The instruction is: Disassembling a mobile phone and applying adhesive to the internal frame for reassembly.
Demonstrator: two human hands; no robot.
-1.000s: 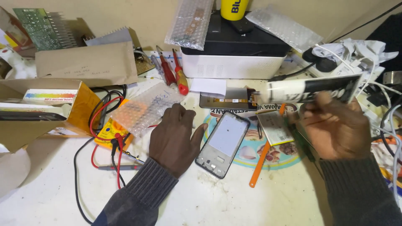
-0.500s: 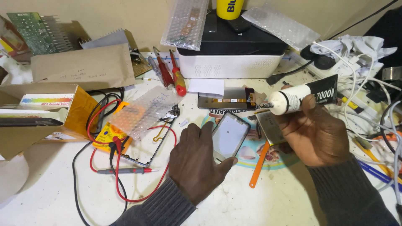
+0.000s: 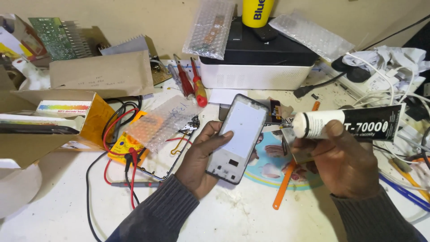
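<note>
My left hand (image 3: 201,161) holds a phone frame (image 3: 238,134) lifted off the white table, its pale inner face toward me. My right hand (image 3: 342,163) grips a black-and-white glue tube (image 3: 354,123) lying sideways, its white nozzle end pointing left, close to the frame's right edge. A small flat part (image 3: 295,150) is also pinched under the tube in my right fingers. An orange plastic pry tool (image 3: 284,186) lies on the round colourful mat (image 3: 268,172) beneath both hands.
A yellow multimeter (image 3: 127,145) with red and black leads and a bubble-wrap bag (image 3: 163,121) lie left. Red screwdrivers (image 3: 192,83), a white-and-black box (image 3: 257,65), a yellow can (image 3: 258,11), cardboard boxes (image 3: 67,118), a circuit board (image 3: 60,38) and tangled cables (image 3: 394,76) crowd the table.
My left hand picked the phone frame up from the table and raised it. My right hand swung the glue tube round so its nozzle sits next to the frame.
</note>
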